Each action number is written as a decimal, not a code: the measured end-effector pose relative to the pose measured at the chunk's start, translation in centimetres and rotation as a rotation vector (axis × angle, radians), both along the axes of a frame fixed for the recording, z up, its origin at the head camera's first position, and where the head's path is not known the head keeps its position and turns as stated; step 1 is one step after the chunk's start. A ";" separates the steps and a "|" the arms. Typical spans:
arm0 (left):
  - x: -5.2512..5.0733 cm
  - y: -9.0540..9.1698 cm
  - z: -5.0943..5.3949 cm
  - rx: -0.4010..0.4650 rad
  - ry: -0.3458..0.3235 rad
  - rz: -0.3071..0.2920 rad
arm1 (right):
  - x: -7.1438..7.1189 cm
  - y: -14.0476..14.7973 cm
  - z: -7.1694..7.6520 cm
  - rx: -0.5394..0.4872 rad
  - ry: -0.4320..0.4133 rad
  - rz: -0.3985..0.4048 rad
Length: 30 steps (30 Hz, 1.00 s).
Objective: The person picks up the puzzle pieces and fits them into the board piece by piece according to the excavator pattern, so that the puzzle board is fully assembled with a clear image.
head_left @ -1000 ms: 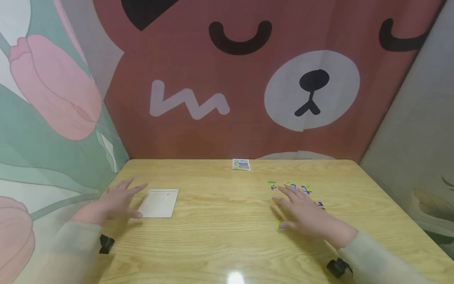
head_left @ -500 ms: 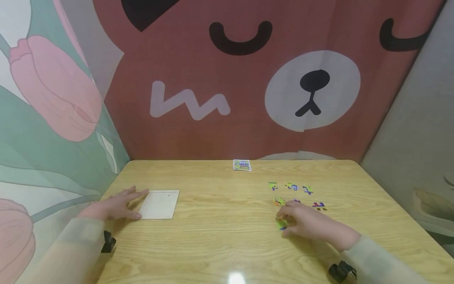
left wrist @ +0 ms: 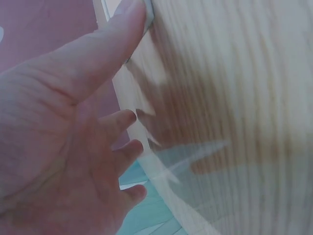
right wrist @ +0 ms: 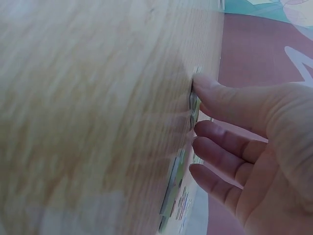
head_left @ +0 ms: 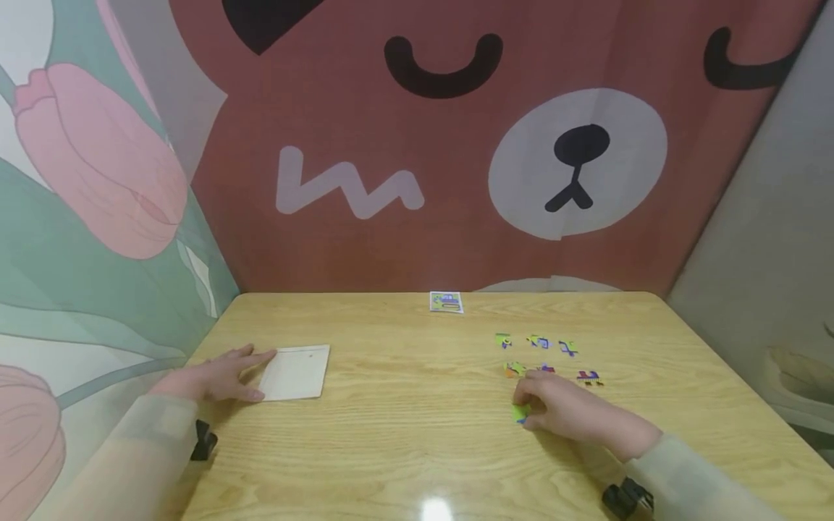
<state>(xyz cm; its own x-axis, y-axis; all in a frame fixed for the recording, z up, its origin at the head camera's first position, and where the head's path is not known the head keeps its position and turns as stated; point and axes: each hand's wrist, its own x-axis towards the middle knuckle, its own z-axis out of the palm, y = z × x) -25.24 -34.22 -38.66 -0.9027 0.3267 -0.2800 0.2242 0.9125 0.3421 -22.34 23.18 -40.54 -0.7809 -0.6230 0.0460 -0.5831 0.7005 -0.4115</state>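
Observation:
At the left of the table, my left hand (head_left: 224,375) rests with spread fingers, its thumb and index fingertip at the left edge of a flat white board (head_left: 295,373). The left wrist view has this hand (left wrist: 58,132) with its thumb over a corner of the board. My right hand (head_left: 570,410) pinches a green puzzle piece (head_left: 520,413) flat on the table, fingers bent over it and partly covering it. In the right wrist view the thumb of this hand (right wrist: 264,137) touches the piece's edge.
Several puzzle pieces lie behind and beside the right hand, among them a green-orange one (head_left: 514,370) and a red-purple one (head_left: 589,377). A small printed card (head_left: 446,302) lies at the table's back edge, before a curtain with a bear face.
My right hand has come down from above the pieces, and its fingers have closed round the green piece. The left hand has lowered to the white board's edge.

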 end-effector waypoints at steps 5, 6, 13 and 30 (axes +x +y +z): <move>-0.4 0.6 -0.2 -0.018 -0.005 0.011 | -0.1 0.0 -0.1 -0.013 -0.019 -0.009; -0.4 0.8 -0.3 -0.016 -0.011 0.015 | -0.1 0.0 -0.2 -0.013 -0.022 -0.011; -0.8 4.0 -0.4 -0.017 0.005 -0.020 | 0.0 0.0 -0.1 -0.003 -0.042 -0.046; -1.5 20.9 -0.4 -0.041 0.015 -0.175 | 0.0 -0.1 0.1 0.011 -0.041 -0.105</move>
<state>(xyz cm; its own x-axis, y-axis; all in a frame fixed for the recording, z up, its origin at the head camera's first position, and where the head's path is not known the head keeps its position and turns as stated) -26.75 -13.33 -39.09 -0.8375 0.4674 -0.2832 0.3853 0.8725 0.3004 -22.31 23.10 -40.46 -0.8431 -0.5376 0.0066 -0.4889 0.7615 -0.4254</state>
